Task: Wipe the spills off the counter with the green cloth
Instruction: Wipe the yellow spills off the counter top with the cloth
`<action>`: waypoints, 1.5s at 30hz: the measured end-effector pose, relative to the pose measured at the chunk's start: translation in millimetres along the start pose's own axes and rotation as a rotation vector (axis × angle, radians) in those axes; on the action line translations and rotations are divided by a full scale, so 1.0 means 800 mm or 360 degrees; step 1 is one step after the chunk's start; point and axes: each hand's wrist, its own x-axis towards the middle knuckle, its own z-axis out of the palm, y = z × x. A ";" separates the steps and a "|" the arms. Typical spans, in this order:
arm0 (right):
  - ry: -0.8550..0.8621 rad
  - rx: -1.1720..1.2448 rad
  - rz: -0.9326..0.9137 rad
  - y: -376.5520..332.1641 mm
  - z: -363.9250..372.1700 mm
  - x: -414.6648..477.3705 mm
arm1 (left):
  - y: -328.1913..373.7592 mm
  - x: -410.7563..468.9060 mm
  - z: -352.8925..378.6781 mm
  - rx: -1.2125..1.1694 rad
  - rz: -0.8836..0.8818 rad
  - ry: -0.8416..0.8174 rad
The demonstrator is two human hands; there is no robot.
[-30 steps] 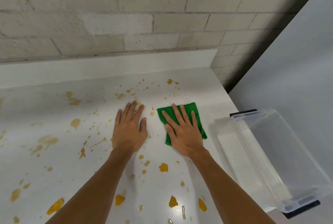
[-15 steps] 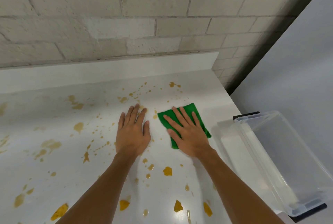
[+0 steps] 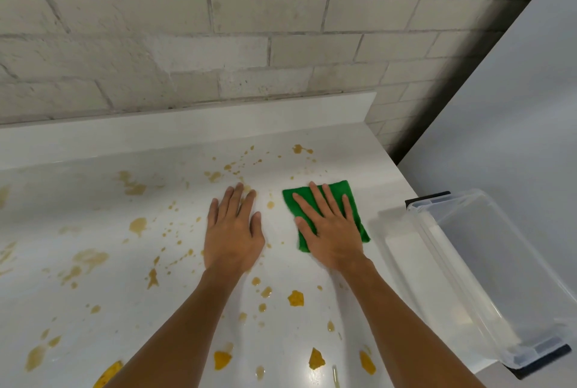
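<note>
A folded green cloth (image 3: 338, 192) lies flat on the white counter (image 3: 93, 200) right of centre. My right hand (image 3: 327, 228) presses flat on it with straight, spread fingers, covering most of the cloth. My left hand (image 3: 232, 231) rests flat on the bare counter just left of the cloth, fingers straight and close together. Yellow-brown spills (image 3: 295, 298) are spattered across the counter: small drops beyond my fingertips, larger blotches to the left and near the front edge between my forearms.
A clear plastic bin (image 3: 487, 278) with dark latches stands at the counter's right end, close to the cloth. A low white backsplash (image 3: 187, 128) and a pale brick wall (image 3: 249, 44) close off the back. A grey panel (image 3: 515, 106) rises on the right.
Both hands and the cloth stay in about the same place on the counter. The view has tilted slightly, so everything sits a little lower in frame.
</note>
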 end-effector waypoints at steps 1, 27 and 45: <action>-0.0033 0.0002 0.0095 -0.004 -0.001 0.006 | 0.001 0.000 -0.001 -0.0005 -0.0004 -0.0004; -0.0036 0.0034 0.0019 -0.003 0.000 0.024 | 0.003 -0.007 0.003 -0.0056 -0.0081 0.0158; 0.0063 0.0153 -0.0360 -0.011 0.004 -0.003 | -0.001 -0.009 0.006 -0.0126 -0.0116 0.0215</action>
